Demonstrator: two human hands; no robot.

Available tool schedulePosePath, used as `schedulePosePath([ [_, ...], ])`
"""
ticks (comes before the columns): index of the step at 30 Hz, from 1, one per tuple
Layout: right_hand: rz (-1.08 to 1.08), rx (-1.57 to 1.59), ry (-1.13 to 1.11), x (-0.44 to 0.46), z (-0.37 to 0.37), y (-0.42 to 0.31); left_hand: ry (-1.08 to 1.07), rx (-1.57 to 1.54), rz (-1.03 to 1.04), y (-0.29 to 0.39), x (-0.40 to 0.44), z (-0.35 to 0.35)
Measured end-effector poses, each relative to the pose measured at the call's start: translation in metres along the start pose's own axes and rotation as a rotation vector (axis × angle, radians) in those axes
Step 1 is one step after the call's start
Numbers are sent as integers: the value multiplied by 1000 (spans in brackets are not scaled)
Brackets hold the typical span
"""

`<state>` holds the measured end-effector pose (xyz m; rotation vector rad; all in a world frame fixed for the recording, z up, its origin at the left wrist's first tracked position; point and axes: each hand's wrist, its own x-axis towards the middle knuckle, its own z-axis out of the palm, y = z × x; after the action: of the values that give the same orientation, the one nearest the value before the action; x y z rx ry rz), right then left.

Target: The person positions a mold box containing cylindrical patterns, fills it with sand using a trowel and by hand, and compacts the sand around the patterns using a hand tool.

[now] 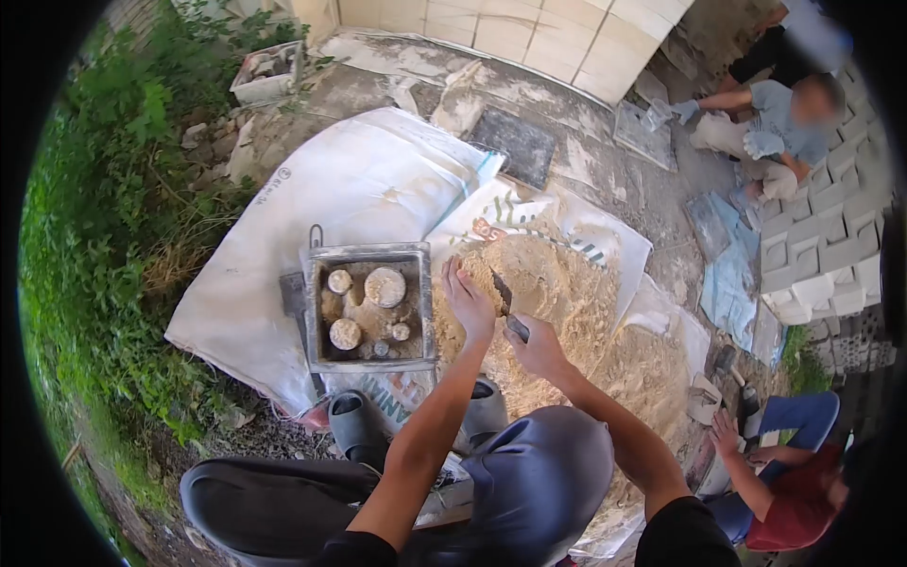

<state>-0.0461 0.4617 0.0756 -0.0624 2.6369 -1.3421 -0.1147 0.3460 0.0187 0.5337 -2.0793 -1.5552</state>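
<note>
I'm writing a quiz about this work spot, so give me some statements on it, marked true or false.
1. The right hand holds a trowel. True.
2. The left hand is beside the square frame, at the sand pile. True.
3. The frame holds only one round piece. False: it holds several round pieces.
4. In this view, the frame lies right of the sand pile. False: it lies left.
5. Both hands wear gloves. False: both are bare.
6. A person in red is at lower right. True.

Leafy plants (118,203) beside 1 rubble-filled crate (268,91); tiled wall (529,40).
</note>
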Motion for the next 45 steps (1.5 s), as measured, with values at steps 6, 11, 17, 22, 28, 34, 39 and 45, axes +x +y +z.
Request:
schedulePosePath([
  [6, -217, -12, -184, 22, 37, -51, 239, -52, 0, 8, 41, -85],
  [11, -251, -8, -403, 33, 102, -79, 499, -256, -140, -24, 62, -164],
  [17, -448, -99, -394, 34, 134, -74, 542, -468, -107, -71, 57, -209],
  [22, -478, -355, -393, 30, 120, -89, 533, -533, -74, -66, 50, -209],
  [28, -577, -520, -302, 31, 116, -92, 617, -538, -98, -63, 53, -213],
  [34, -826, -506, -159, 31, 97, -65, 564, -572, -120, -80, 45, -223],
  [39, -614, -452, -18, 16, 65, -39, 217, 0, -38, -48, 38, -241],
  [45, 14, -453, 261, -2, 67, 49, -149, 666, 379, -69, 20, -244],
])
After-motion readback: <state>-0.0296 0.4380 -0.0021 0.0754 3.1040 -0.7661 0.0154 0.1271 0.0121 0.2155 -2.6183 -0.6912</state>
